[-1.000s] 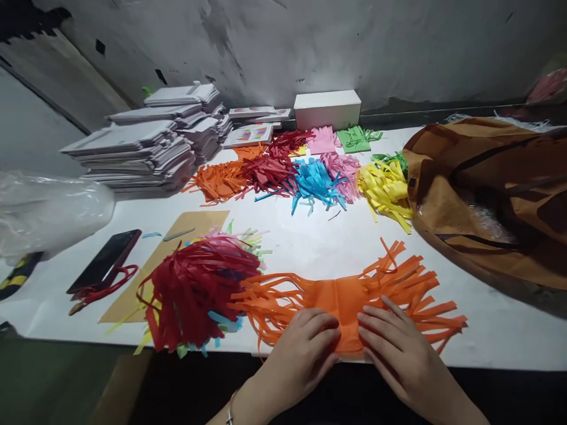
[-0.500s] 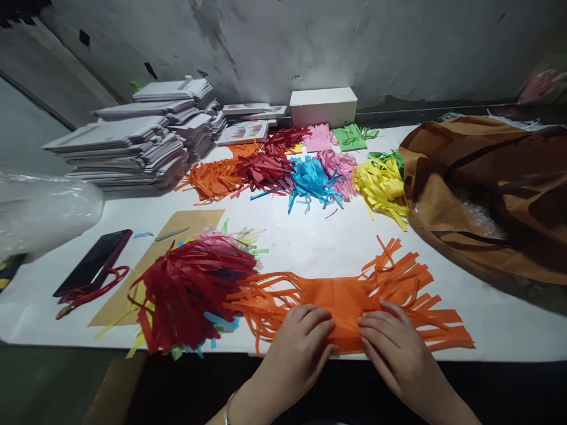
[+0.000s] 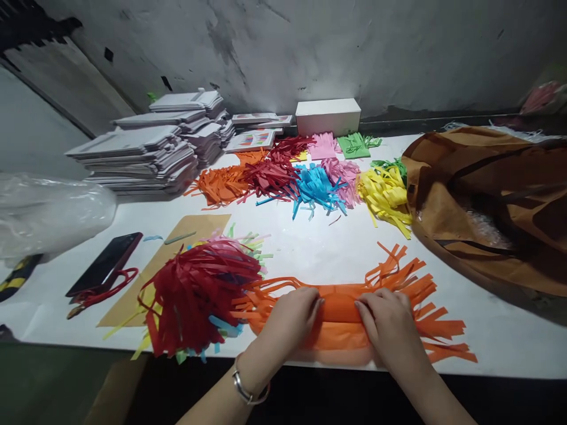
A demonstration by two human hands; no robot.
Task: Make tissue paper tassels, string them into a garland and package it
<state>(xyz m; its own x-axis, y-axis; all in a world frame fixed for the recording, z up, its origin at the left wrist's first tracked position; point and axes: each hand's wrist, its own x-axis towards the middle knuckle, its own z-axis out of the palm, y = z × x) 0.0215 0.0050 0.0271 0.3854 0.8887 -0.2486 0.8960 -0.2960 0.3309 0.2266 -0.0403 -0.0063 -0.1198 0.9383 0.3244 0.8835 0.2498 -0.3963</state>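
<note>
An orange fringed tissue-paper sheet [image 3: 339, 308] lies across the front of the table, its cut strips spread left and right from an uncut middle band. My left hand [image 3: 296, 316] grips the left side of that band, fingers closed on the paper. On the band's right side my right hand [image 3: 384, 316] pinches the same sheet. Between the hands the paper is raised in a fold, with its lower part flat towards me. Left of it sits a heap of red fringed paper [image 3: 195, 289], with yellow, green, blue and pink strips showing underneath.
Farther back lie bunches of orange [image 3: 221, 186], blue [image 3: 318, 188] and yellow fringe [image 3: 384, 198]. Stacked white packs [image 3: 133, 159] and a white box [image 3: 328, 118] stand near the wall. A brown bag [image 3: 478, 195] is on the right; a phone [image 3: 106, 262] and plastic wrap [image 3: 53, 212] are left.
Both hands have moved away from me along the orange sheet and now pinch it. A fold has risen between them. The camera view has shifted slightly.
</note>
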